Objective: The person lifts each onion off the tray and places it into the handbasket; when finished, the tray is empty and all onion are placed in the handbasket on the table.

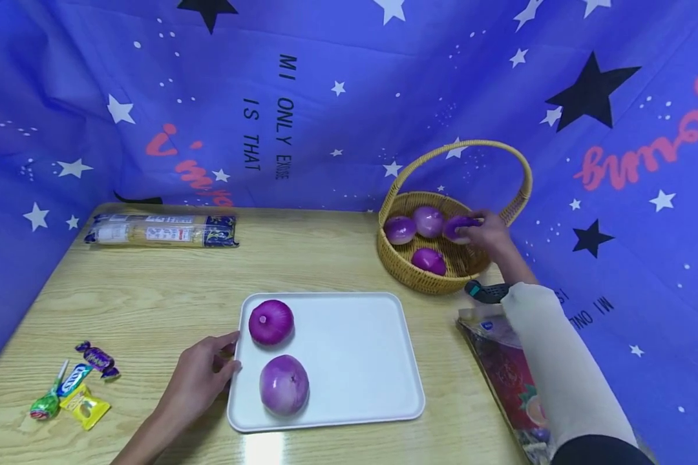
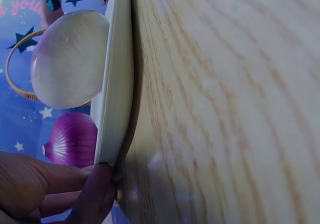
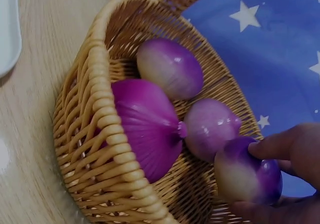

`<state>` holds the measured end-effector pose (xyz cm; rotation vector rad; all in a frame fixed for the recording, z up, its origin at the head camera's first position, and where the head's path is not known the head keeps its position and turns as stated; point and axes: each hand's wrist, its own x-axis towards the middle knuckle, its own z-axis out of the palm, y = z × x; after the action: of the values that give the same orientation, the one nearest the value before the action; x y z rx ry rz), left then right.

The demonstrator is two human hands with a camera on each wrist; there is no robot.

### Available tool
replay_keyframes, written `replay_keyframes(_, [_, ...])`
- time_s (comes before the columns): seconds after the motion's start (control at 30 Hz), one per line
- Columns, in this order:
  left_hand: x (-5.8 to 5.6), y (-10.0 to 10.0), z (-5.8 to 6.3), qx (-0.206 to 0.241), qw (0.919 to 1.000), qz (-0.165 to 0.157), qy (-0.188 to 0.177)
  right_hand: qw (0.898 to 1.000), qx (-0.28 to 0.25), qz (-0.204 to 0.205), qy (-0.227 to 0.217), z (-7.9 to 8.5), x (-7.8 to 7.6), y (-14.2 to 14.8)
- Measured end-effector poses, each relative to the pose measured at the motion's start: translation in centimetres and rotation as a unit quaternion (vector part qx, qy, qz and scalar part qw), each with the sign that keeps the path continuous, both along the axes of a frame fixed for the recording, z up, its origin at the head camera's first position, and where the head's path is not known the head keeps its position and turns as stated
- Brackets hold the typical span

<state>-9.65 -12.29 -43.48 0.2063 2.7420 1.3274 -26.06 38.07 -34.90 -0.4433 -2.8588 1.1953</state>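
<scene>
My right hand (image 1: 488, 234) reaches into the wicker basket (image 1: 410, 278) at the back right. Its thumb and fingers pinch a purple-and-white onion (image 3: 248, 174) at the basket's right side. Three other onions lie in the basket, among them a deep purple onion (image 3: 147, 129) nearest the front. My left hand (image 1: 200, 371) holds the left edge of the white tray (image 1: 355, 361), thumb and fingers at its rim. On the tray's left part sit a dark purple onion (image 1: 271, 322) and a paler onion (image 1: 284, 385) in front of it.
Wrapped candies (image 1: 85, 405) and a green lollipop (image 1: 46, 405) lie at the front left. A clear noodle packet (image 1: 163, 231) is at the back left. Under the right forearm lies a dark red bag (image 1: 500, 368). The basket's tall handle (image 1: 465, 143) arches over it; a blue curtain (image 1: 326, 97) stands behind.
</scene>
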Motion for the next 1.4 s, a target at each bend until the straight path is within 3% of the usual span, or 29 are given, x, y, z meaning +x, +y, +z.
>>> replay_keyframes(0.2, [0.0, -0.1, -0.2, 0.018, 0.9998, 0.003, -0.007, 0.992, 0.127, 0.0, 0.008, -1.5, -0.6, -0.3])
replay_keyframes(0.3, [-0.1, -0.1, -0.3, 0.02, 0.9998, 0.002, -0.003, 0.987, 0.161, 0.015, 0.008, -2.0, -0.9, -0.5])
replay_keyframes(0.47, [-0.2, -0.1, -0.2, 0.017, 0.9998, 0.005, 0.002, 0.985, 0.171, 0.024, -0.016, -2.2, -1.0, -0.7])
replay_keyframes(0.67, [-0.2, 0.0, -0.2, 0.018, 0.9998, 0.012, -0.003, 0.982, 0.18, 0.044, -0.035, -1.2, -0.4, -0.9])
replay_keyframes(0.9, [-0.2, 0.0, -0.2, 0.02, 0.9997, 0.013, -0.008, 0.976, 0.205, 0.078, 0.0, 0.8, 0.9, -2.1])
replay_keyframes(1.03, [-0.3, 0.0, -0.2, 0.002, 0.9999, 0.011, 0.001, 0.976, 0.188, 0.104, 0.012, 2.1, 2.0, -2.9])
replay_keyframes(1.13, [-0.3, 0.1, -0.2, -0.001, 1.0, 0.009, 0.002, 0.988, 0.099, 0.116, 0.015, 3.0, 3.1, -4.1])
replay_keyframes(1.2, [-0.3, 0.2, -0.2, 0.0, 1.0, 0.01, 0.0, 0.99, 0.049, 0.126, 0.032, 3.6, 4.0, -5.3])
replay_keyframes(1.3, [-0.3, 0.2, -0.2, -0.001, 0.9999, 0.012, -0.004, 0.986, -0.013, 0.154, 0.068, 4.1, 5.5, -7.8])
replay_keyframes(1.4, [-0.2, 0.2, -0.2, -0.001, 0.9999, 0.014, -0.007, 0.973, -0.047, 0.206, 0.096, 4.3, 7.3, -10.9])
